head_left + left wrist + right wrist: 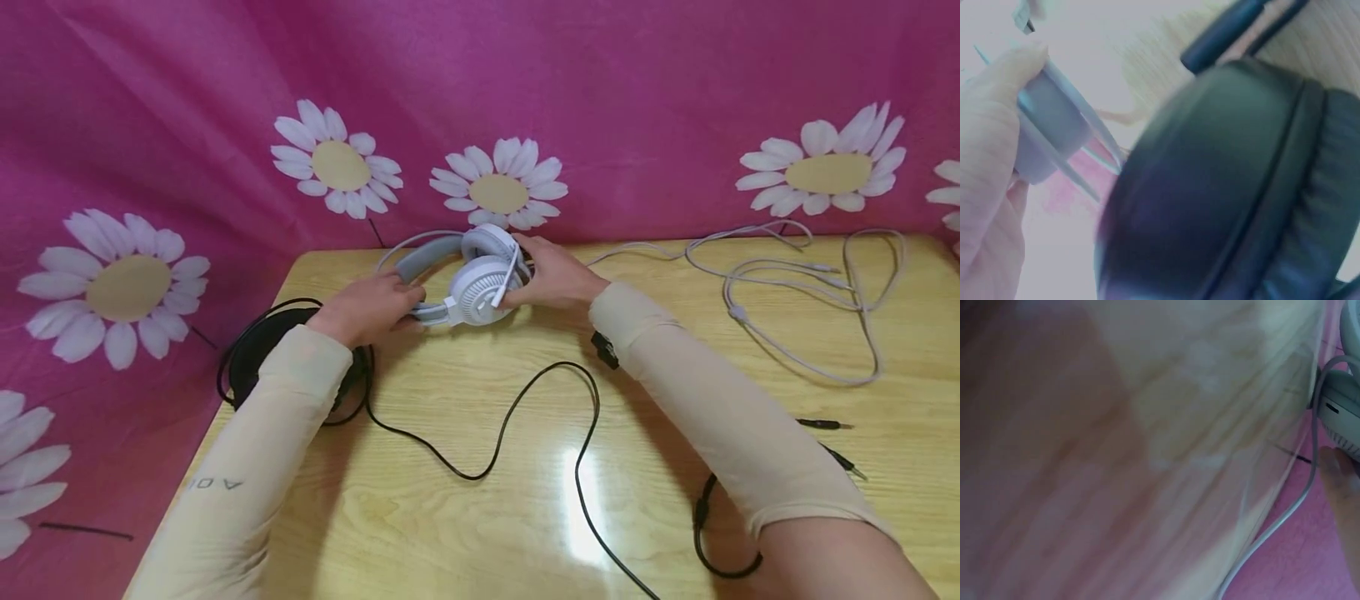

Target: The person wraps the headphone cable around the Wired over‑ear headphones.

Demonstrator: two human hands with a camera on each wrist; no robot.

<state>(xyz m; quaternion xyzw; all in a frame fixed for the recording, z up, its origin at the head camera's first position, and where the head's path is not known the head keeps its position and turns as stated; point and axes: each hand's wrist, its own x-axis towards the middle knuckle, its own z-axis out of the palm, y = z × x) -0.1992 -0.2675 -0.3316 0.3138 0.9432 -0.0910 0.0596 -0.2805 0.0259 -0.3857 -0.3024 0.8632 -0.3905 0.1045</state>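
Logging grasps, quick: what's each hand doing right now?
Left hand: closed, holding the headband of the white headset.
Right hand: closed, holding the same headset at its ear cups.

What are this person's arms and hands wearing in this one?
The left hand and right hand show no gloves. Both forearms wear cream sleeves: the left sleeve carries dark lettering; the right sleeve looks plain.
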